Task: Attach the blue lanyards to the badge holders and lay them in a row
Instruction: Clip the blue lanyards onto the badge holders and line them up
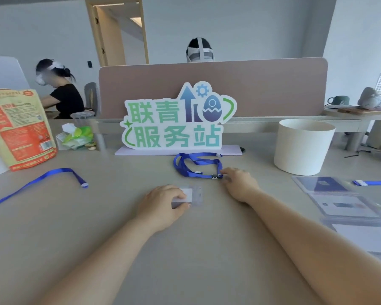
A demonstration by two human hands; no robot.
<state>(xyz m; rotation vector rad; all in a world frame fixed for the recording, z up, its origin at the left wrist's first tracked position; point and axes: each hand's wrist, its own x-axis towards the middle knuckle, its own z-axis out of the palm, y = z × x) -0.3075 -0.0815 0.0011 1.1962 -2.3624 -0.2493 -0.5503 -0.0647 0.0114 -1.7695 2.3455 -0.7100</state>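
The left hand (pixel 163 203) is gripping the holder (pixel 195 195). Thumb and fingers are curling round its left end, so the clear sleeve is sticking out just past the fingertips and lying flat on the desk (pixel 119 249). The right hand (pixel 240 186) is resting close by with its fingers curled, and their tips are closing on the clip (pixel 217 176) at the end of the lanyard (pixel 196 162). It is looking like a pinch, though blur is hiding the exact contact. The rest of the ribbon is lying in loose loops beyond those fingertips.

The holder is likely light, thin and slick, bending easily and sliding on the desk. Pinching it by the edges, close to the free end facing the clip, is probably the better hold. Any slot there is too blurred to make out.

The lanyard is limp, so it will trail and drag rather than push. The small stiff clip is the only useful place to take it, with the thumb pressing on its spring.

A spare lanyard (pixel 42 183) is lying well to the left of the left fingers. More holders (pixel 330 186) are lying to the right of the right fingers.
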